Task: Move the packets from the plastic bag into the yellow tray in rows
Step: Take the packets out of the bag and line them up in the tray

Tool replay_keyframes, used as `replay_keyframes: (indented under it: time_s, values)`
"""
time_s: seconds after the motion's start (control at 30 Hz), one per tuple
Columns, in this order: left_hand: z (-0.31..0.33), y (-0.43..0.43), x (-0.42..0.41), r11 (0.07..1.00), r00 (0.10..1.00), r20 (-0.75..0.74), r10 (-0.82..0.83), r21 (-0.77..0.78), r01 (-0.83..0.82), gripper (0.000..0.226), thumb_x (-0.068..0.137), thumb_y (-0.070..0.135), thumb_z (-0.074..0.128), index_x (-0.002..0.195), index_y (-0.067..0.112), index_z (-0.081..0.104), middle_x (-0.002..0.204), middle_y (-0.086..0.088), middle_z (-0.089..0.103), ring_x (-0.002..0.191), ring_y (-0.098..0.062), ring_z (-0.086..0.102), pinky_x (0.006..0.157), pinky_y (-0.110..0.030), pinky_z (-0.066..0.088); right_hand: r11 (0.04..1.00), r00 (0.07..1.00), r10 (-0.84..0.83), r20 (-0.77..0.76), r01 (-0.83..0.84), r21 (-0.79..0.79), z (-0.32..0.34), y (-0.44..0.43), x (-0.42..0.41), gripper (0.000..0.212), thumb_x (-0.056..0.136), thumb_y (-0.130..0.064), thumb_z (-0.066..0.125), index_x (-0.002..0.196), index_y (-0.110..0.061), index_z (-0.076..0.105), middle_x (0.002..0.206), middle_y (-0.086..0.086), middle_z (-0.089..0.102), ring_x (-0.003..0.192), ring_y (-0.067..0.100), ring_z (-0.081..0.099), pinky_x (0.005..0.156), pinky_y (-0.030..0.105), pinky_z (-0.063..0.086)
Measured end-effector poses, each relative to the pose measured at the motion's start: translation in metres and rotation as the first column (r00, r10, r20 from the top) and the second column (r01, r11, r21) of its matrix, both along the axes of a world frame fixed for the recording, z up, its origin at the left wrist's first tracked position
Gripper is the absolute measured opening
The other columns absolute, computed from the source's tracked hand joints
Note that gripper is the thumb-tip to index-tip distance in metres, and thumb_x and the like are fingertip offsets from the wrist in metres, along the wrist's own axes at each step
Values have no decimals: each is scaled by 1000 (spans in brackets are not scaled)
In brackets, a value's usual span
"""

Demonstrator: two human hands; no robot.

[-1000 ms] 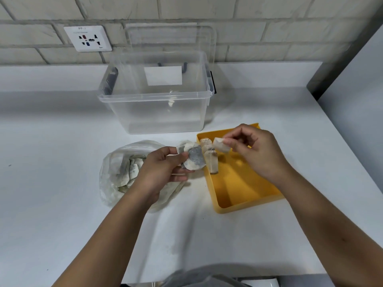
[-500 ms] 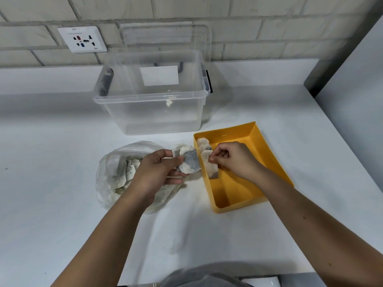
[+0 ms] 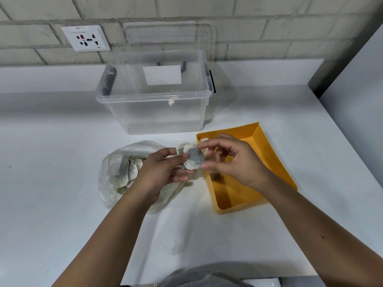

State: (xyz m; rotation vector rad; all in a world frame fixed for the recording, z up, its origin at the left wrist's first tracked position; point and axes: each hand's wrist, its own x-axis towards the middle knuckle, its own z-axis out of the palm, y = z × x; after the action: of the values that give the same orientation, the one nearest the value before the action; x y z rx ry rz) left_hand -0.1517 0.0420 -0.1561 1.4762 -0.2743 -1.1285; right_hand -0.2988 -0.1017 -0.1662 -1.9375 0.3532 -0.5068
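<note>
Head view: one left hand (image 3: 163,172) grips at least two packets (image 3: 192,160) at the left rim of one tray (image 3: 275,154). One right hand (image 3: 234,162) pinches the front packet between thumb and forefinger. One bag (image 3: 116,168), holding more, lies left; one clear bin (image 3: 157,112) stands behind.

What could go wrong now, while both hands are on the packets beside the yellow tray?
1. The left hand grips the stack of packets at the left wall of the yellow tray, partly over the table. If the right hand pulls one off, others may slip and fall outside the tray.
2. The right hand hides most of the packets in the tray, so the next one may land crooked and spoil the row.
</note>
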Motion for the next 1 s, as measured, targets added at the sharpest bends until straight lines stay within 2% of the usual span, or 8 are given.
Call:
replay_keyframes:
  time_s: [0.17,0.27,0.4,0.5,0.57,0.7,0.87,1.0]
  values:
    - [3,0,-3,1000,998,-53,-27,-15,26,19,91,13,68,107,4,62,87,-11,77,74,-22,76,59,-26,60,988,999,42,-14,-44,-146,-4,3,2,27,74,-17,82,100,-14,77,91,1,60,70,17,55,66,35,51]
    - [3,1,-4,1000,998,-53,-17,-17,16,20,91,12,68,108,4,62,87,-13,76,74,-22,76,59,-25,60,984,1000,7,24,-3,-176,-2,2,-1,15,78,-20,78,91,-12,78,89,-2,63,81,13,60,69,25,49]
    - [1,2,-1,1000,1000,12,-4,-3,4,17,92,12,66,107,4,63,90,-15,77,73,-22,76,63,-27,62,986,989,-141,35,144,-78,12,-9,-9,12,84,-21,72,90,-11,74,86,-5,67,80,9,62,71,22,49]
    - [1,4,0,1000,998,60,15,-6,-15,4,93,9,65,96,7,63,77,-8,76,63,-17,73,68,-31,61,986,983,-159,-88,162,28,15,-26,-20,7,86,-17,71,91,-13,72,81,-2,71,72,20,64,70,27,54]
    - [1,4,-1,1000,998,62,16,-8,-15,2,93,8,64,93,8,63,73,-7,76,60,-15,72,67,-30,61,993,969,-86,-232,101,53,10,-34,-25,4,85,-14,72,89,-13,73,77,-2,71,66,16,64,66,28,55]
    - [-1,5,-3,1000,997,72,-12,4,11,2,94,9,64,96,8,64,75,-9,76,62,-16,73,62,-26,62,996,878,20,-478,22,81,-10,-31,-19,8,84,-14,75,90,-9,74,72,0,72,61,11,65,62,26,56]
    - [-4,5,-4,1000,996,87,-17,15,15,1,93,10,65,94,9,65,81,-13,76,67,-19,73,62,-27,61,988,891,-132,-434,154,18,-30,-25,-3,9,84,-18,75,91,-12,74,77,8,73,64,15,67,68,33,59]
    - [-5,6,-1,1000,996,90,-10,14,9,1,93,10,65,93,9,65,83,-14,76,68,-20,74,62,-27,61,987,878,-156,-453,152,-44,-27,-25,-2,31,71,-27,86,99,-18,74,84,-3,72,74,8,66,69,20,55]
